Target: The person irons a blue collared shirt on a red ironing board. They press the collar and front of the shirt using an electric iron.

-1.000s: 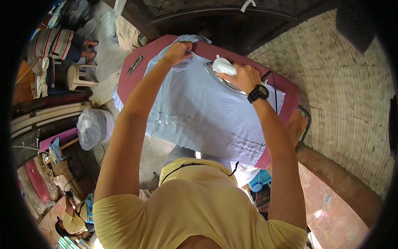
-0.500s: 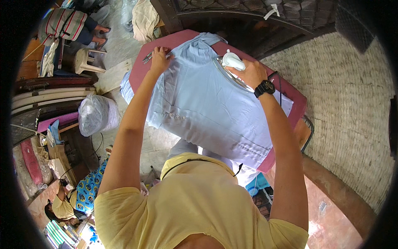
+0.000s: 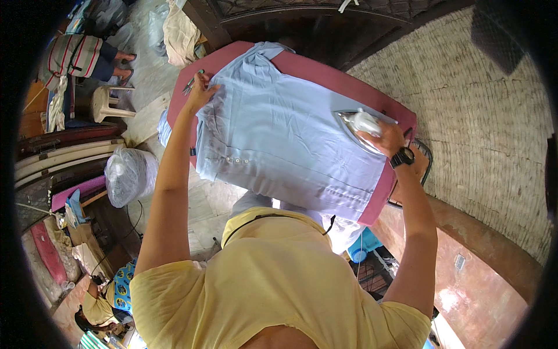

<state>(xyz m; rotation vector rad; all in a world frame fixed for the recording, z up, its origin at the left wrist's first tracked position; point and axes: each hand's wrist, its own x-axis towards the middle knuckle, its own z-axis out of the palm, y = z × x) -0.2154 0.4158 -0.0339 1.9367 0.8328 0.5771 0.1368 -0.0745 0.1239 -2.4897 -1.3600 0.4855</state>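
A light blue garment (image 3: 279,128) with small buttons lies spread over a maroon padded ironing board (image 3: 334,82). My right hand (image 3: 388,139) is closed round the handle of a white iron (image 3: 365,123), whose metal plate sits on the garment toward the board's right end. At the garment's far left edge rests my left hand (image 3: 200,94), its thumb and fingers apart. Close by its fingertips, small dark thread snips (image 3: 189,86) lie on the board's cover. The iron's handle is partly hidden under my right fingers.
Left of the board stand a clear plastic bag (image 3: 131,174) and a beige plastic stool (image 3: 110,103). Beyond the board is a dark wooden panel (image 3: 314,43). At the lower left sits another person (image 3: 99,305); another person's legs (image 3: 119,64) show at the upper left.
My right hand has slid the iron to the right and nearer to me across the garment. My left hand stays at the left edge, with its fingers spread wider. The view has shifted slightly.
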